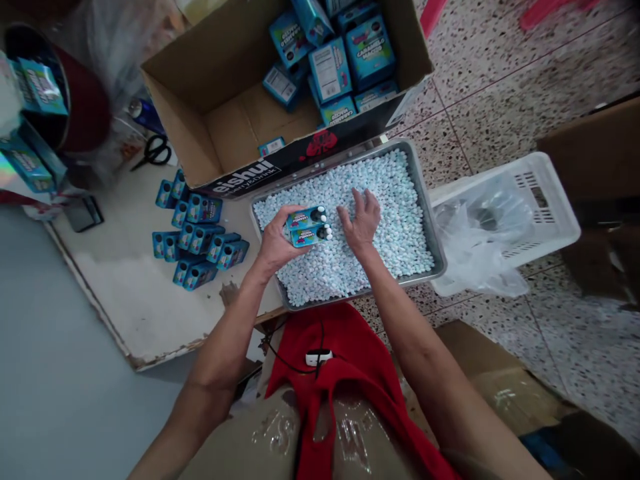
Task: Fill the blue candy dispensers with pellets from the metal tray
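Observation:
My left hand [278,241] grips two small blue candy boxes [306,227] side by side, with white candies showing at their right ends. Beneath both hands lies a grey tray [439,257] filled with small pale blue and white candies [320,277]. Just right of the boxes, my right hand [361,223] hovers over or touches the candies, its fingers spread and nothing visible in them. Several more blue boxes [200,237] with dark round openings stand grouped on the table to the left.
A large cardboard carton [215,73] holding several blue boxes stands behind the tray. Black scissors [156,152] lie left of it, near a dark red bucket [89,100]. At right, a white plastic basket [555,200] holds clear bags [480,247]. The table [145,313] has a chipped front edge.

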### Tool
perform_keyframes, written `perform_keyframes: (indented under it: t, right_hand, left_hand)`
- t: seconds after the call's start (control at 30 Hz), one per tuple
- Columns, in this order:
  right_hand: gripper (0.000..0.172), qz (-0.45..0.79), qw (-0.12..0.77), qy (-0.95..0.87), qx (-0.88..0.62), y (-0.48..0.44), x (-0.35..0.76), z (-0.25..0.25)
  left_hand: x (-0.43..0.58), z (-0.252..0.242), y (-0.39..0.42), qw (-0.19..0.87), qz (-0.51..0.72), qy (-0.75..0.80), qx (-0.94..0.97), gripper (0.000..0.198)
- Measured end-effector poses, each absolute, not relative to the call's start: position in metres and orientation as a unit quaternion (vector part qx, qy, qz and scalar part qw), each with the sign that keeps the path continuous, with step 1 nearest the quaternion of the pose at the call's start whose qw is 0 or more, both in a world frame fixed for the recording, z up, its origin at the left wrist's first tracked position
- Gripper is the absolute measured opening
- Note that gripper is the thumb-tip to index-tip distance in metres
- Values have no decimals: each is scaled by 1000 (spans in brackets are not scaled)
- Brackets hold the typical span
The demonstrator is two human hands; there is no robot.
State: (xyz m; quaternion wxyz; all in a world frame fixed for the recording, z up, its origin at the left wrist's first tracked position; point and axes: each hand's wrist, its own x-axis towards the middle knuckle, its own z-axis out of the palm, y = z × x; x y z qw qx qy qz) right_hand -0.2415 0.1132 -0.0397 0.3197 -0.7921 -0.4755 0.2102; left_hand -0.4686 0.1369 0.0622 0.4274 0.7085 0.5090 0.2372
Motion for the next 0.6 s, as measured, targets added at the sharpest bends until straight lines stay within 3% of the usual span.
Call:
perform_keyframes:
  t: [0.13,0.3,0.43,0.6]
  right_hand:
    - [44,236,325,-466,-788,117,-269,-43]
    - [49,383,434,-301,-758,102,-266,-27]
    - [41,564,565,-119,-590,100,-259,18]
    - [32,559,663,-182,-463,104,-269,90]
  left_hand:
    - [-476,60,132,438,233,495,713,71]
    - [-475,63,128,385,233,525,723,71]
    - [-470,73,133,315,193,528,764,68]
    - [-455,87,139,289,155,525,786,61]
